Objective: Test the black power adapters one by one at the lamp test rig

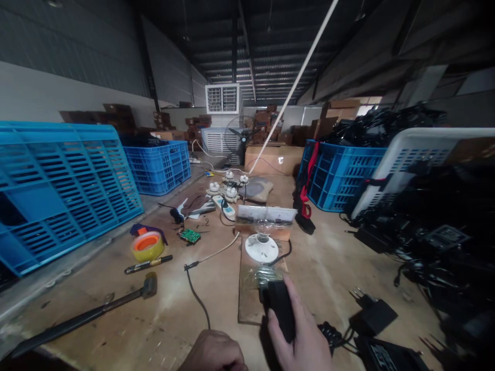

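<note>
My right hand [303,335] is wrapped around a black power adapter [281,309]. The adapter's far end meets a socket covered with clear tape [266,275] on a small wooden board [249,304]. A white round lamp holder [261,249] is mounted on that board, just beyond the tape. At the bottom edge, my left hand [212,353] is closed in a fist; whatever its fingers hold is hidden. A thin dark cable [197,296] runs down to this fist from a joint with a pale wire [220,248].
To the left lie a hammer [88,317], a marker [148,264], yellow tape [148,246] and a green circuit board [190,236]. More black adapters [373,314] and a dark cable heap [448,237] occupy the right. Blue crates [69,190] flank the table.
</note>
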`<state>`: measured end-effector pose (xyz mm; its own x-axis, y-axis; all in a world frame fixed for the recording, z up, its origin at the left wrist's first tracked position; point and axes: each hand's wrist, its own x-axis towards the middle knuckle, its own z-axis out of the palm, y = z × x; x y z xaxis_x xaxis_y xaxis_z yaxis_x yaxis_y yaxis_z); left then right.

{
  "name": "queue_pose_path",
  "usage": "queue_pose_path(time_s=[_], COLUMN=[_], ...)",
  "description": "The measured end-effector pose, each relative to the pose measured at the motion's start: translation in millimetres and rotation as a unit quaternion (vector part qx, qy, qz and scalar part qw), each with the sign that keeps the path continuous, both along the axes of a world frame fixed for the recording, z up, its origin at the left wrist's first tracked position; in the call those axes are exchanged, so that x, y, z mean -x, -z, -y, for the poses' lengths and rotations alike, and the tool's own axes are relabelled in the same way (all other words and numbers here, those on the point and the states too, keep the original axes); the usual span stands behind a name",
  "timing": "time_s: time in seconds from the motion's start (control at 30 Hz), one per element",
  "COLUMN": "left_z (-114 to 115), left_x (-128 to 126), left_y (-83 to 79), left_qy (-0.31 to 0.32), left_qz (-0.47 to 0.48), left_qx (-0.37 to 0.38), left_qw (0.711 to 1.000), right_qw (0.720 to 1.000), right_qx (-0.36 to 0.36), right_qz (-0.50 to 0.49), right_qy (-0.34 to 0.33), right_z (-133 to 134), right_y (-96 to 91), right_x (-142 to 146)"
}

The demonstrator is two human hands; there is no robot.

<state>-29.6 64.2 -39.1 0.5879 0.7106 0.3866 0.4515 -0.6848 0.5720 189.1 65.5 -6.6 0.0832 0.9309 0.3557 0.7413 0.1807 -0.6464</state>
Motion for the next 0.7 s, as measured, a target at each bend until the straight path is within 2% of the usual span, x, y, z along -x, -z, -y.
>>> queue_pose_path(time_s=[0.23,0.37,0.53,0.6,0.7], left_z=[2.3,2.0,2.7,4.0,5.7], left_x=[-1.0,-1.6,0.4,2.3,4.0], left_y=[-7.1,-8.5,-9.6,-9.4,-10.2], left_qy=[0.005,0.002,-0.01,-0.007,0.013], left_qz=[-0.001,-0.022,-0.02,-0.005,0.031], left_qx=[-0.027,-0.035,-0.034,-0.024,-0.004], left_qw=[1.0,0.999,0.999,1.0,0.999], right_qw=[0.998,0.996,0.994,0.995,0.995], right_qx=[0.035,0.051,0.065,0.087,0.08], right_qz=[0.039,0.064,0.082,0.049,0.053], right_qy=[-0.021,-0.018,0.021,-0.002,0.0], right_z=[-3.1,-1.7,-4.0,-9.3,-11.0], right_y=[-1.7,-10.9,-25.8,-36.4,-58.4], right_x=[-8.0,-5.3,7.1,-6.4,-57.3])
